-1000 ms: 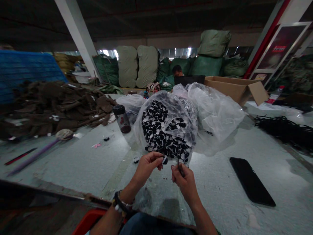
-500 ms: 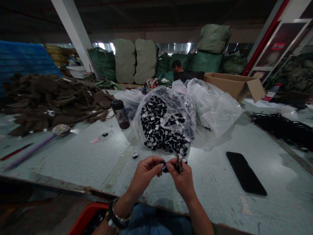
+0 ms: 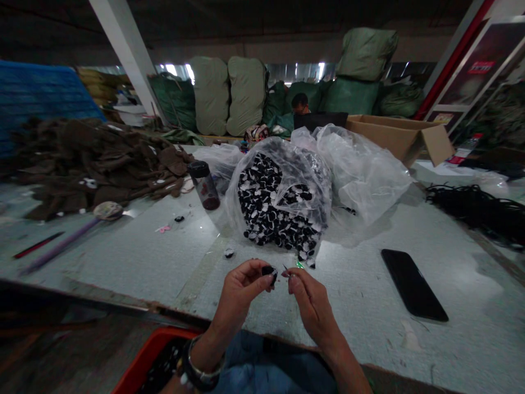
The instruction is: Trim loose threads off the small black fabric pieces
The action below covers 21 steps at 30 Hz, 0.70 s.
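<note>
Your L hand point(image 3: 246, 282) has the small blk/wht piece point(image 3: 268, 270) pinched btwn thumb & fingers, held just above the counter point(image 3: 353, 323), near side of the big clear bag point(image 3: 235, 213). Your R hand point(image 3: 309, 293) grips a thin pointed tool point(image 3: 285, 268); only the tip shows, rest's hidden in your palm, so can't tell exactly what it is. Tip's near the piece, not touching.

Main risk, I'd say: tip slips & jabs your L fingertips, b/c they sit so close behind a tiny target. Light's dim too, so a misjudged poke is likely. Piece could also pop out of that narrow pinch & get lost among lookalikes, e.g. the loose piece point(image 3: 228, 253) nearby or the pieces in the orange bin point(image 3: 141, 364) below the edge.

Around you: bag's right ahead, blocking any fwd reach; knock it & bits could spill, since they crowd its near edge. Tumbler point(image 3: 204, 186) stands just L of it, tippable. Phone point(image 3: 414, 285) lies well to the R, clear of your elbow.
</note>
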Tool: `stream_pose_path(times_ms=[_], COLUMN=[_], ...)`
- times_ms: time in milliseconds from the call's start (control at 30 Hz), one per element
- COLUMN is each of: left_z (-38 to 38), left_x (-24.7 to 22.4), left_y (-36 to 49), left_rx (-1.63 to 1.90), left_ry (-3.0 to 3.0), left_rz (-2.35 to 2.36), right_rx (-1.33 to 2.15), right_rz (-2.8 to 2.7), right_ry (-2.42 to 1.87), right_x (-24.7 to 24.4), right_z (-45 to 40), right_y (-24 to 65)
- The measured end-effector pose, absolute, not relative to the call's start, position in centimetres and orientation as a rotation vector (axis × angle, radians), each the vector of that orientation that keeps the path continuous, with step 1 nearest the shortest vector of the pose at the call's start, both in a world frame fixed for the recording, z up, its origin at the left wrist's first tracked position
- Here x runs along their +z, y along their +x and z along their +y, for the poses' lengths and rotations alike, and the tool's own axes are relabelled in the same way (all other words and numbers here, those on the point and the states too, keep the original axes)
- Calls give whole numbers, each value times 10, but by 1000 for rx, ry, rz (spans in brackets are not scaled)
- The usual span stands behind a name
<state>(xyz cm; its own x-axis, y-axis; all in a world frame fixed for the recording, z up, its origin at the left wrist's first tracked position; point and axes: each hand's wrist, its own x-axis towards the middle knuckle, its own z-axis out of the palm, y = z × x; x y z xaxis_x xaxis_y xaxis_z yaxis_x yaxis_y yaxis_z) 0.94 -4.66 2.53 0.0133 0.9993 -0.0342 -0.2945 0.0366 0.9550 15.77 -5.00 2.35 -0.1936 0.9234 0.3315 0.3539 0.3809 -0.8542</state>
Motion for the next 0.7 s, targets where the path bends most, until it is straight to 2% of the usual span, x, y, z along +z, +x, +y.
stream_pose_path(times_ms=[400,700], left_z=[-51,-52], left_x=[24,23], left_y=[14,13], left_rx=[1298,1277], left_ry=[995,1011], left_rz=[955,967], right_rx=[493,465], right_rz=[-1895,-1929], right_ry=[-1104,-1106], right_x=[25,23], right_z=[-57,-57], right_y=[154,153])
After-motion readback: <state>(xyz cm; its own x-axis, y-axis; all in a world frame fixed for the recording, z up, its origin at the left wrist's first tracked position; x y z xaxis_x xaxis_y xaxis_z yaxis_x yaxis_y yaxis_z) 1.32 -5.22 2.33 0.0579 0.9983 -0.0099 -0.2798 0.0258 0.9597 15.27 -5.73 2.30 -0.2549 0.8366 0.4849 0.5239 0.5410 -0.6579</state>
